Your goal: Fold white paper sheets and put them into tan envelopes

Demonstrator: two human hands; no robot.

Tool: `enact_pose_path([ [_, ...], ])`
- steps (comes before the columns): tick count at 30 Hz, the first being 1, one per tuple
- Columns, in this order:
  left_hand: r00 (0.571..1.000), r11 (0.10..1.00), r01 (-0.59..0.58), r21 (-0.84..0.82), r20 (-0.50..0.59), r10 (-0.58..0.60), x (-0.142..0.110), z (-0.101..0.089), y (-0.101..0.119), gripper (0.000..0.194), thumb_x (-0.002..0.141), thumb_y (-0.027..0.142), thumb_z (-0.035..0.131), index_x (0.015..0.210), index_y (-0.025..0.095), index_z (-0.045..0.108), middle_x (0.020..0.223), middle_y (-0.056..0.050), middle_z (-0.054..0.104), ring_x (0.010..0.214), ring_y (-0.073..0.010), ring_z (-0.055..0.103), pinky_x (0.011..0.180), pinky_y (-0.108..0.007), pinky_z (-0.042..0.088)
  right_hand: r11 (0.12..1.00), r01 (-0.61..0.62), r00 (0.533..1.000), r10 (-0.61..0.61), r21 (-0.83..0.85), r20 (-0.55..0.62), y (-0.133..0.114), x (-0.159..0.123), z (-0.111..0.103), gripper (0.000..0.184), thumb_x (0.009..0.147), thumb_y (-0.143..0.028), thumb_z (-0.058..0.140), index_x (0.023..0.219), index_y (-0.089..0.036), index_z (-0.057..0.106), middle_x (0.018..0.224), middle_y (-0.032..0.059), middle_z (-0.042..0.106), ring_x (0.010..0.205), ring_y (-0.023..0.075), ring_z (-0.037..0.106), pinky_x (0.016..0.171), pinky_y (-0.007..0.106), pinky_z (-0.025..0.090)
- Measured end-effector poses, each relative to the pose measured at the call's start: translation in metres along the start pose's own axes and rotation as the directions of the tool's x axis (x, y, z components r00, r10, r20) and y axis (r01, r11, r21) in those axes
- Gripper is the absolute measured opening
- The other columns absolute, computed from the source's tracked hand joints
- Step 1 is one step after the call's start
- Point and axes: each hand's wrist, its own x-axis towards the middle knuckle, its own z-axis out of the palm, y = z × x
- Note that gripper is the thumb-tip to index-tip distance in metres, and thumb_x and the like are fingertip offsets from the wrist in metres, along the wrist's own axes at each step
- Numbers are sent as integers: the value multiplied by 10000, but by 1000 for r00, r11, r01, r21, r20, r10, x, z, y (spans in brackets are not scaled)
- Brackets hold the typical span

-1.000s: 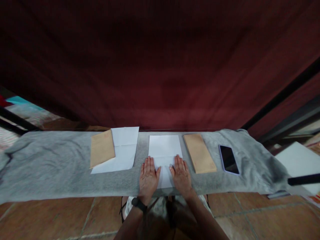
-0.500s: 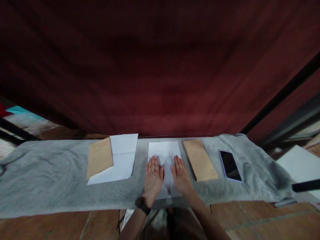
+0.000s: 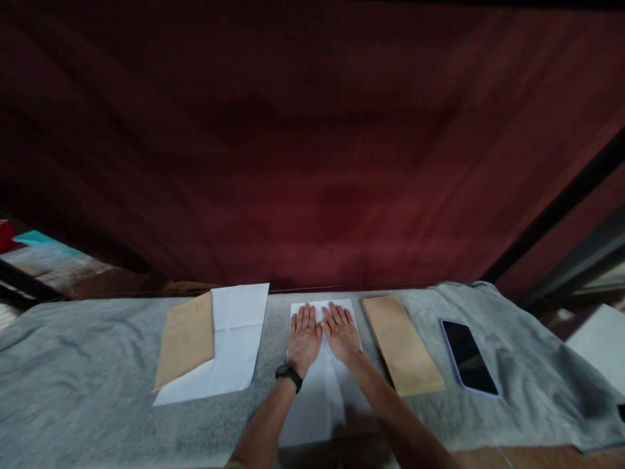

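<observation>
A white sheet of paper (image 3: pixel 312 407) lies flat in front of me on a grey cloth. My left hand (image 3: pixel 305 339) rests palm down on its far left part, fingers stretched out and a dark watch on the wrist. Beside it, my right hand (image 3: pixel 342 333) is also laid flat on the far right part, its fingers slightly spread. The two thumbs are close together. Faint creases run along the paper. Just to the right of the sheet is a stack of brown envelopes (image 3: pixel 403 345), apart from my right hand.
On the left, another white sheet (image 3: pixel 237 352) with fold lines lies partly under a brown envelope (image 3: pixel 188 335). A phone (image 3: pixel 469 358) with a pale purple edge is at the right. Grey cloth (image 3: pixel 97 384) covers the surface, and a dark red curtain (image 3: pixel 312 163) hangs behind.
Both hands have slid forward along the sheet toward its far edge and come closer together. My view has shifted, so the table items appear lower and larger.
</observation>
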Motion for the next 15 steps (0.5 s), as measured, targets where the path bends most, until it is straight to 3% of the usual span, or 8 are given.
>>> enact_pose_path([
  [7,996,997,71,25,-52,-69,-1,3,-1,618,1051,423,304,1543,66,414,1620,-170,372,1523,-290,325,1244,-477,273,989,-126,985,115,-79,-127,8,0,11,509,1064,-375,420,1538,-193,460,1609,154,396,1478,297,406,1205,479,283],
  [15,994,998,65,14,-94,-63,-2,6,-1,706,1040,545,282,1546,69,410,1607,-181,394,1526,-296,320,1235,-486,285,986,-148,988,143,-83,-54,7,2,9,528,1060,-404,429,1543,-194,452,1627,160,355,1486,304,394,1221,476,263],
])
